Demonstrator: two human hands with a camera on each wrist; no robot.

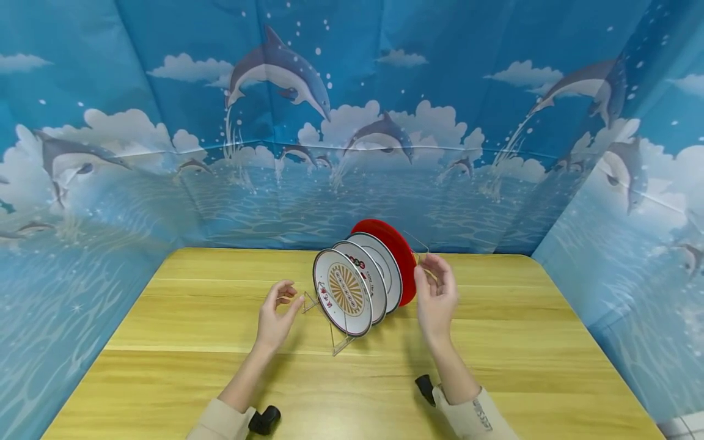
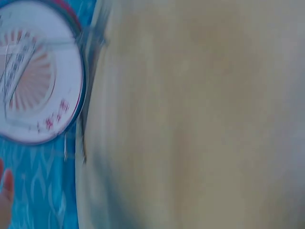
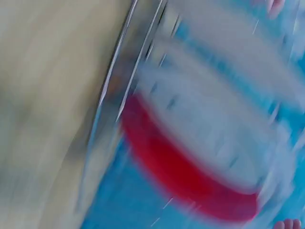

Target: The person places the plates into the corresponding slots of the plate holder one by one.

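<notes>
A metal wire dish rack [image 1: 333,342] stands on the table with plates upright in it, side by side. The nearest white plate [image 1: 346,292] bears a gold sunburst pattern; more white plates [image 1: 392,260] follow, and a red plate [image 1: 408,269] is at the far right end. My left hand [image 1: 275,318] hovers beside the rack's left end, thumb and fingers apart with nothing between them. By the right end, next to the red plate, is my right hand [image 1: 437,299], its fingers loosely bent and no object visible in them. Motion blurs the plates [image 3: 205,129] in the right wrist view.
The rack stands on a wooden table [image 1: 495,324] near its back edge. Behind and at both sides hangs a blue dolphin-print curtain [image 1: 352,171]. Black wrist mounts [image 1: 265,420] sit at the sleeves.
</notes>
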